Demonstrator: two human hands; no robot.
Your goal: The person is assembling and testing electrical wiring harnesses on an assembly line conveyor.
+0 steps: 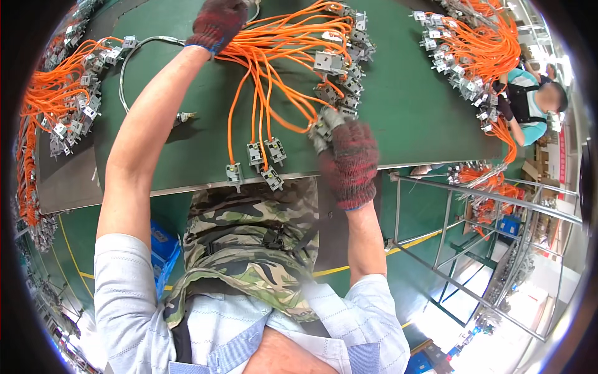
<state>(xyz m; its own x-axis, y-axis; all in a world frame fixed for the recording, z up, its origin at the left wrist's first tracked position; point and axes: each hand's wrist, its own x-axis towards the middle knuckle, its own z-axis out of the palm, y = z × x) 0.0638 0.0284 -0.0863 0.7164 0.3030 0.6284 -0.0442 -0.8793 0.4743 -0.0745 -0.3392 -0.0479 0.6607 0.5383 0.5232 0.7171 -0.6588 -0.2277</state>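
My left hand (219, 26), in a dark red knitted glove, is closed round the gathered end of a bundle of orange cables (280, 34) at the far side of the green tabletop. The cables fan out to the right and toward me, ending in grey connectors (330, 62). My right hand (352, 159), gloved alike and slightly blurred, is closed on some grey connectors (324, 128) near the table's front edge. Between my hands, several loose connectors (265, 156) lie at the near edge on their orange cables. My right fingers are partly hidden.
Another orange cable bundle (68, 87) lies at the left, beside a looped grey cable (124, 68). At the right a large bundle (483, 47) rests near a co-worker (532, 100). Below stand a metal frame (448, 209) and a blue bin (163, 246).
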